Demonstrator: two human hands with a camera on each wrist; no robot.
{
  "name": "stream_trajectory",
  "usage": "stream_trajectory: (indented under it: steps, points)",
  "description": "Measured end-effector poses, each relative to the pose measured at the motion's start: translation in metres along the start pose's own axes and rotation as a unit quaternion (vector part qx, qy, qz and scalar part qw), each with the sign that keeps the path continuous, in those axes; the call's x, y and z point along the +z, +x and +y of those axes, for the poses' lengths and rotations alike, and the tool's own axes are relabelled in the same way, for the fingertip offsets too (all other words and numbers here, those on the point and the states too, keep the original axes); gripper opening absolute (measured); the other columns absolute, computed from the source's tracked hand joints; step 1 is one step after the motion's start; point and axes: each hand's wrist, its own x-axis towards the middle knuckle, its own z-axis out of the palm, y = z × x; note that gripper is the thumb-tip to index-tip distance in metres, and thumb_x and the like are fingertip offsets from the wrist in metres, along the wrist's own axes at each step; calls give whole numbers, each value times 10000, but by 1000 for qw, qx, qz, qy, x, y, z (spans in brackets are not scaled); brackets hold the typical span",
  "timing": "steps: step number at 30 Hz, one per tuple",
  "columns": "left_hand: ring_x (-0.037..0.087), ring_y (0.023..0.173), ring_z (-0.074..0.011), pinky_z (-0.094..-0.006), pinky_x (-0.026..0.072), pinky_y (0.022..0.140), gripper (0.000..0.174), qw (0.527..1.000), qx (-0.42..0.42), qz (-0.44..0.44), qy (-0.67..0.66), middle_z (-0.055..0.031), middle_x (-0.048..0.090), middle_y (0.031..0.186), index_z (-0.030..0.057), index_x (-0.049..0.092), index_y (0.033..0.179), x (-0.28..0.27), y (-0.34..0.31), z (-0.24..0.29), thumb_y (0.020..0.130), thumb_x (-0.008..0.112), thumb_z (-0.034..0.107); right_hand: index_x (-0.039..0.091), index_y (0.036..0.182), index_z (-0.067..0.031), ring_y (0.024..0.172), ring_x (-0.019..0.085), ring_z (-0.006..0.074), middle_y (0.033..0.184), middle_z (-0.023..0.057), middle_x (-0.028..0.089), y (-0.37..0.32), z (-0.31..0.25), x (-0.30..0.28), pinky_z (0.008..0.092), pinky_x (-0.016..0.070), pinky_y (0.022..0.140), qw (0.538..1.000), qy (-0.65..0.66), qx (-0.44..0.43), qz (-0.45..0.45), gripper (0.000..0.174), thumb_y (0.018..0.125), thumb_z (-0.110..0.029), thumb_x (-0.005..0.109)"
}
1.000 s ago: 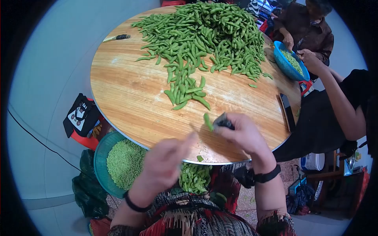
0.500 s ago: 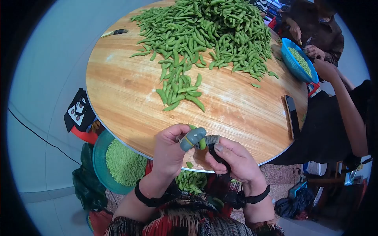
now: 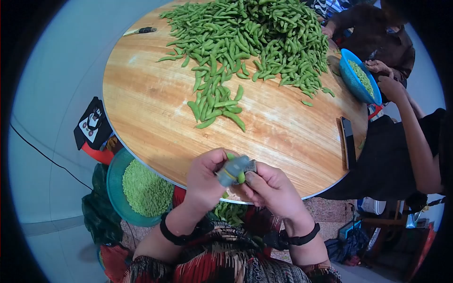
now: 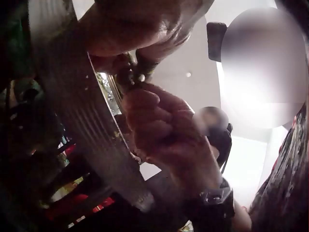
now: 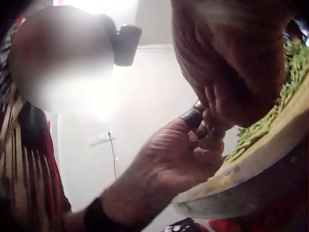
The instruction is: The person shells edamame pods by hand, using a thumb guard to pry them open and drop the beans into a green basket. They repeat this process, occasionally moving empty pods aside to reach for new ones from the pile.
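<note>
Green pod (image 3: 241, 178), smooth, pinched by left grip (image 3: 203, 181) and right grip (image 3: 278, 192), round wood-grain table (image 3: 155, 106)

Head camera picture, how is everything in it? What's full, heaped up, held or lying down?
Left hand: pinching a green pod.
Green pod: held, partly hidden; can't tell if it's split.
Right hand: fingers curled, close to the pod; grip unclear.
Pod pile: heaped on the table.
Table: partly covered with pods.
Teal basket: holding loose beans.
Blue basket: holding loose beans too.
Dark slab, maybe a phone: lying near the table edge.
</note>
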Motion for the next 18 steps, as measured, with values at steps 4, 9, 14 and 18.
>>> stream_trajectory:
  steps: [4,9,14,18]
  points:
    - [579,748,-67,-199,475,650,204,979,-23,28,200,-24,603,830,-24,570,1006,1,0,4,808,620,-21,522,768,-37,534,464,38,598,-25,496,9,17,0,222,359,452,897,-352,-223,149,216,933,-171,487]
    - [603,758,-88,-206,501,647,316,987,-83,-55,129,-28,599,835,-27,536,1141,-15,2,13,829,581,-39,501,743,8,465,496,236,569,141,525,15,25,1,320,404,479,974,-147,-105,136,206,881,-139,543]
    - [606,759,-120,-220,491,614,453,978,-203,-37,-42,-53,599,938,37,478,1269,-27,4,20,840,496,-107,534,758,14,556,575,312,627,211,546,14,17,28,358,440,526,902,-335,-179,207,210,875,-159,547]
    - [552,771,-88,-201,451,628,525,988,-101,-115,24,-40,563,943,39,392,1347,-31,-4,15,848,473,-99,598,875,10,572,592,225,633,147,589,20,7,22,312,442,540,899,-282,-188,279,174,867,-163,576]
